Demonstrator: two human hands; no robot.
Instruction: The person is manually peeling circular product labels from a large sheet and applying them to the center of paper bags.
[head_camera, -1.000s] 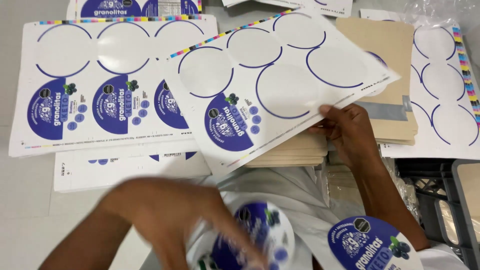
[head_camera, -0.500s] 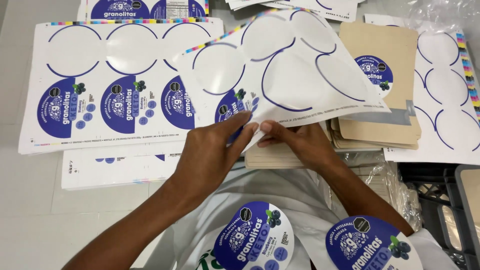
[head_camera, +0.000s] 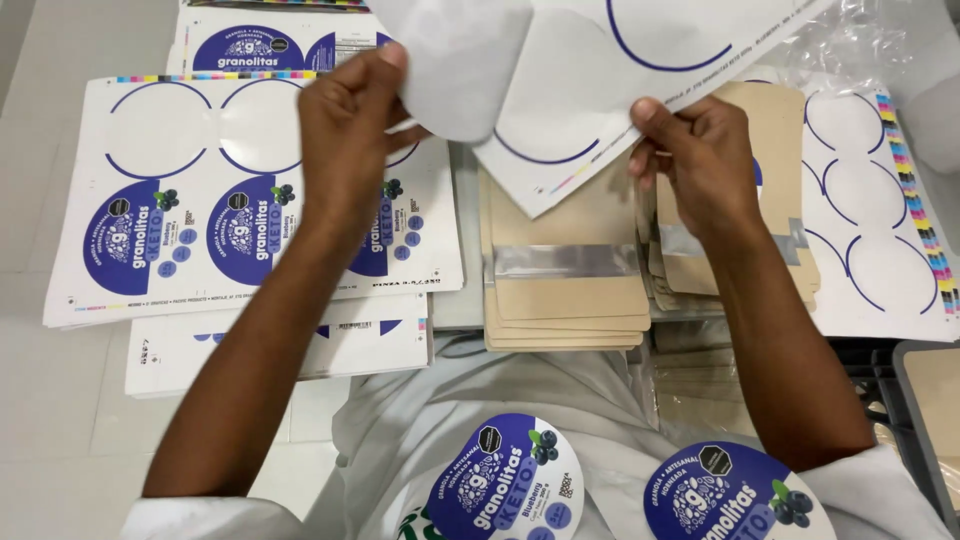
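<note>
1. We see the left hand (head_camera: 350, 125) pinching a peeled white round label (head_camera: 455, 60), lifted above the desk (head_camera: 40, 440).
2. The right hand (head_camera: 700, 165) grips the edge of the raised label sheet (head_camera: 640, 70).
3. Below them lie stacked kraft pouches (head_camera: 565, 290); we cannot tell their contents.
4. Printed label sheets (head_camera: 180, 240) lie at left.

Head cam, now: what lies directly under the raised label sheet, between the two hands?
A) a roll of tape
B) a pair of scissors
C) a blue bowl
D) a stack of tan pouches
D: a stack of tan pouches with a silver strip lies on the table below the label sheet, which the left hand and right hand hold up.
</note>
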